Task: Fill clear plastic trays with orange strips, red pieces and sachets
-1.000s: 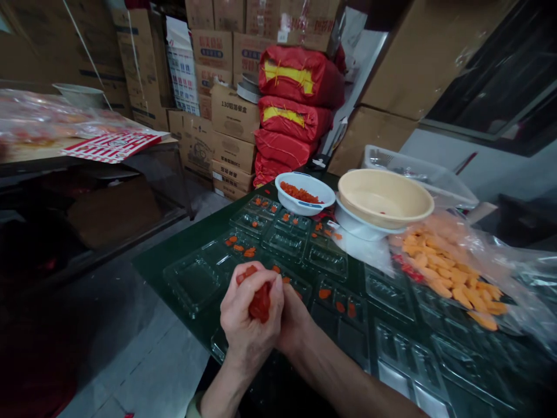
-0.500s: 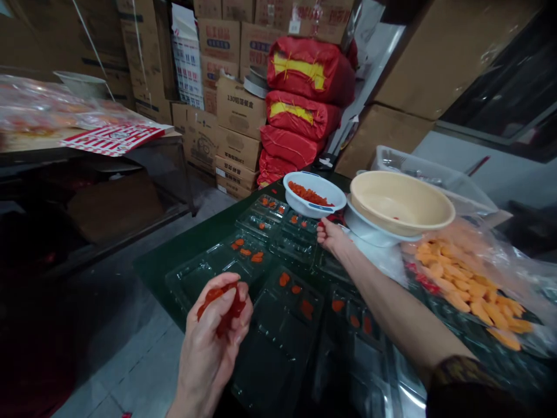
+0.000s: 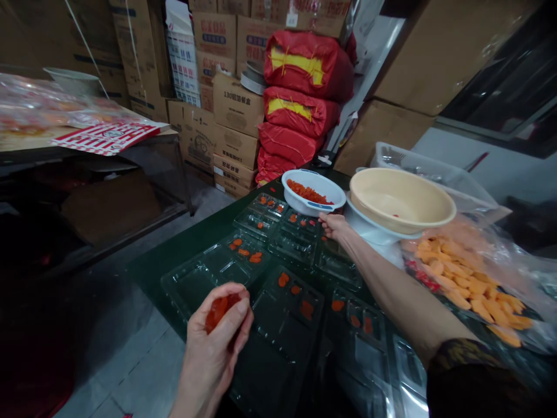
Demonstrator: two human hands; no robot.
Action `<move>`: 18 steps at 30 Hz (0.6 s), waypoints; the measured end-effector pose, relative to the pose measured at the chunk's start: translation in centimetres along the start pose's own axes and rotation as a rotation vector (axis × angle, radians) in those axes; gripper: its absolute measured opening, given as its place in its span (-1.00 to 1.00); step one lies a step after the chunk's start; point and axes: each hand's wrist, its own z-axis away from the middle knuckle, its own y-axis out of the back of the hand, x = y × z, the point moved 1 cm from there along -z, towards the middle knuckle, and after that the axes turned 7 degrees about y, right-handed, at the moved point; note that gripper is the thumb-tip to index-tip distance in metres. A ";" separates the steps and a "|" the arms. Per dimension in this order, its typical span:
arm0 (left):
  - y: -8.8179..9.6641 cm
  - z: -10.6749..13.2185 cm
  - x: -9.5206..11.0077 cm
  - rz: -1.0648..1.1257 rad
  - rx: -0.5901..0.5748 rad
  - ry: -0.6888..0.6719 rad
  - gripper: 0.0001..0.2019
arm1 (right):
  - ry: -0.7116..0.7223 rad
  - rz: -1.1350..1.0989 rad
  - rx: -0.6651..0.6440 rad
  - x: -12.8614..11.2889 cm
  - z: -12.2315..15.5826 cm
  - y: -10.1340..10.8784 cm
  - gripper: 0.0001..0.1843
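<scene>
My left hand (image 3: 220,337) is closed around a bunch of glossy orange-red slices (image 3: 220,310), above the near clear plastic trays. My right hand (image 3: 334,226) reaches forward, fingers pinched, over a far tray (image 3: 337,264) just below the white basin (image 3: 315,203). What its fingertips hold, if anything, is hidden. Several compartment trays cover the dark green table; a near tray (image 3: 265,354) and a left tray (image 3: 204,273) have slices like these in their small far compartments. A heap of orange-red pieces (image 3: 308,191) lies in the white basin.
A cream basin (image 3: 400,200) stands at the right on a white one. Beside it lie peach-orange pieces (image 3: 470,278) in clear plastic, and behind is a clear bin (image 3: 456,180). Red bundles (image 3: 304,67) and cartons (image 3: 237,104) are stacked beyond the table's far edge.
The red piece at my right fingertips no longer shows, and that hand has shifted slightly right. My left hand has sunk a little, its fingers closing further over the slices.
</scene>
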 end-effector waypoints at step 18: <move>-3.7 3.2 -1.9 -0.190 -0.144 0.208 -0.63 | -0.147 -0.394 -0.197 2.1 8.3 13.3 -0.78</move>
